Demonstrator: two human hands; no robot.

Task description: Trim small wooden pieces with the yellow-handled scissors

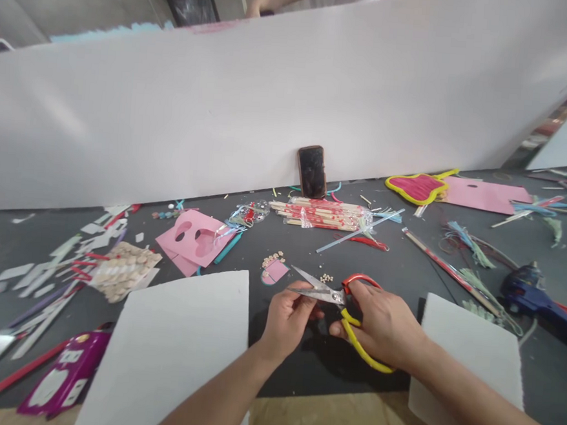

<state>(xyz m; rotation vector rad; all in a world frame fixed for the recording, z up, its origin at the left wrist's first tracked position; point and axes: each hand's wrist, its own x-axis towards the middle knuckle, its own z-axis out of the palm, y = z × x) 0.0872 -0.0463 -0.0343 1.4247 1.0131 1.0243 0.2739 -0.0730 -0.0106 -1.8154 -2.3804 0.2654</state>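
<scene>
Bare left hand (pixel 286 319) and bare right hand (pixel 386 324), both forearms (pixel 220 392) uncovered, slimmer at the wrists (pixel 268 352)

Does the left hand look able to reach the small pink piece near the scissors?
Probably yes: the small pink piece lies just beyond the left hand, with nothing seen between, though a scissors blade points close by.

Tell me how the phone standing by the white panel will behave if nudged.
The phone would probably tip or slide, since it stands near upright on a narrow edge, apparently leaning on the white panel. It should stay stiff when lifted, being a flat slab. Its dark, smooth-looking screen may be slippery.
</scene>
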